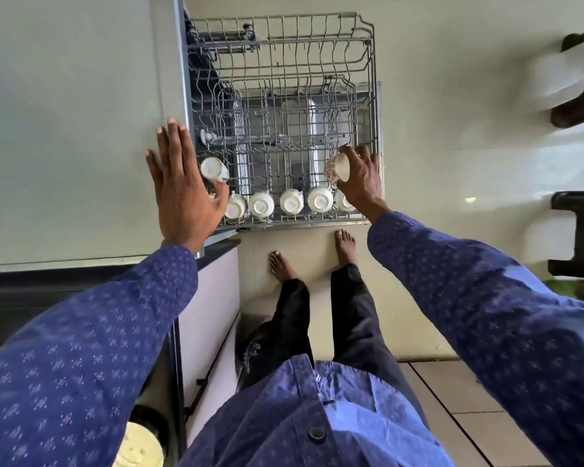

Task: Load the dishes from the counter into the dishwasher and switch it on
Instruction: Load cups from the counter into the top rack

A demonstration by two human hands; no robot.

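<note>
The right hand [359,178] grips a small cream ceramic cup with a red speckled pattern [337,167], fingers curled round its wall, and holds it tipped on its side just above the near right corner of the pulled-out grey wire dishwasher rack [371,62]. The left hand [182,183] is spread wide with straight fingers, holding nothing, over the rack's near left corner beside the pale counter top [64,129]. Along the rack's near edge stands a row of plain white ceramic cups [292,201] turned upside down, with one more white cup [213,168] lying tilted at the left edge. The rest of the rack is bare wire. The patterned cup looks light and rigid, but brittle: glazed ceramic chips easily against steel tines or a neighbouring cup, and is slippery if wet. A grip round the body, as now, seems sound. It probably needs turning mouth-down and lowering gently into the gap at the right end of the row, without knocking the white cup next to it.
</note>
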